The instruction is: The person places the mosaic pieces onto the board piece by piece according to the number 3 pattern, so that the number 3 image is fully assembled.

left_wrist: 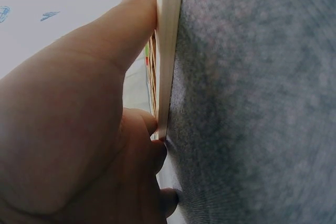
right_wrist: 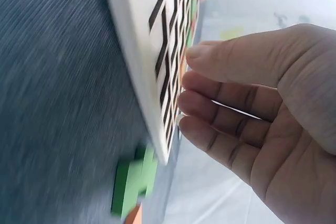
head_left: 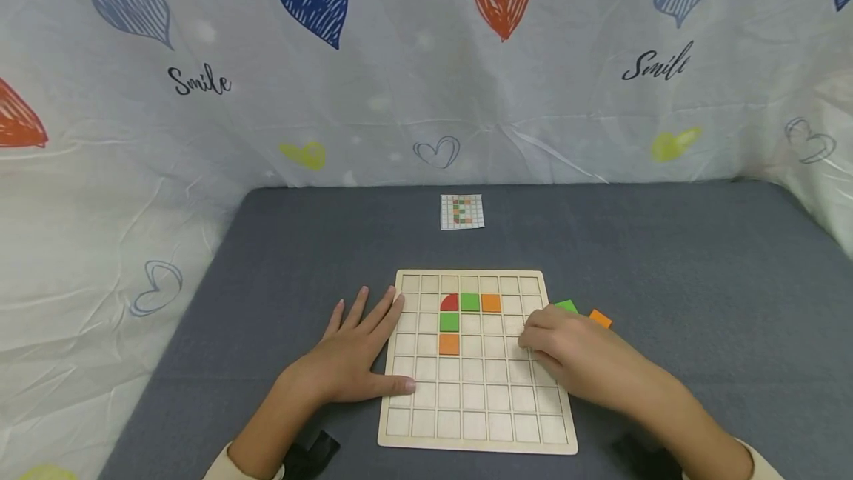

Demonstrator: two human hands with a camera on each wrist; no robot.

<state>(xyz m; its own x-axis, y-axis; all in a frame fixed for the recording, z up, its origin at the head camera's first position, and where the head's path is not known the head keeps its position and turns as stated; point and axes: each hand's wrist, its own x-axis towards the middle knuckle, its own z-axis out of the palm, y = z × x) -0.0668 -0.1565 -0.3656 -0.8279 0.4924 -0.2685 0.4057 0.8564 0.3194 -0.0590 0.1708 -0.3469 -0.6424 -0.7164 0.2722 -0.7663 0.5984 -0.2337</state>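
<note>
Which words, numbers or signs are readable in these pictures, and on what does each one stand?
"Smile": on the cloth behind the table, left side.
"Smile": on the same cloth, right side.
The card carries a small coloured grid pattern; no text can be read on it.
The board and tiles show no text.

Grey felt tabletop (head_left: 666, 258); white wrinkled curtain (head_left: 400, 95) behind and beside it, printed with hearts, "Smile" lettering; soft even light.
</note>
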